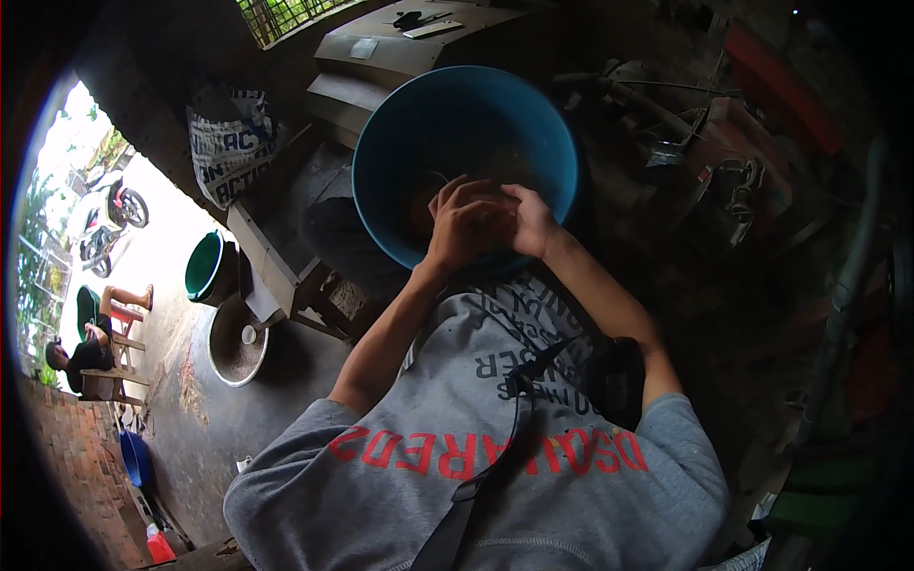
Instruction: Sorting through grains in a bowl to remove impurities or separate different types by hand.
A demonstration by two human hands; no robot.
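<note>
Dim concrete floor (286,400) — blue basin (464,119) ahead. Left hand (466,224) and right hand (528,221) touching inside it, fingers curled; grip contents cannot be told — too dark.

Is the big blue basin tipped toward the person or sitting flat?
Tipped: the blue basin shows its whole round mouth to the camera, both hands working at its lower rim.
</note>
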